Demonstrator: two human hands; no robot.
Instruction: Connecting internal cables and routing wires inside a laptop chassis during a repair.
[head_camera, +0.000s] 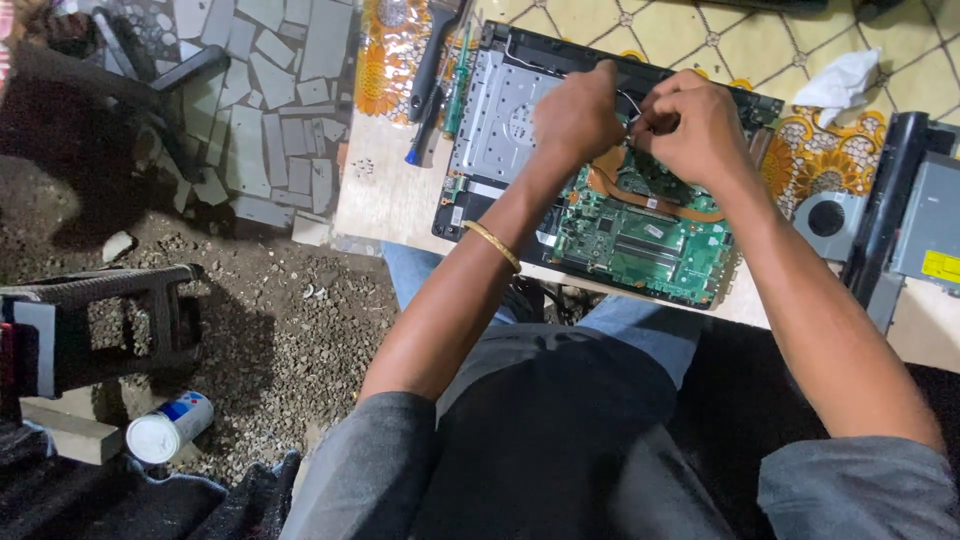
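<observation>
An opened laptop (505, 120) lies on the table with its green circuit board (650, 240) and a grey metal plate bared. My left hand (578, 112) and my right hand (690, 125) meet over its middle, fingers pinched together around a thin dark wire (630, 100) near the board's top. What exactly the fingertips hold is too small to make out. A gold bangle (492, 245) circles my left wrist.
A black-handled tool (432, 75) and a blue-tipped screwdriver (422, 145) lie left of the laptop. A small fan (826, 217), a black bar and a grey drive (930, 235) sit at right, a crumpled tissue (840, 80) behind. A can (168, 428) lies on the gravel floor.
</observation>
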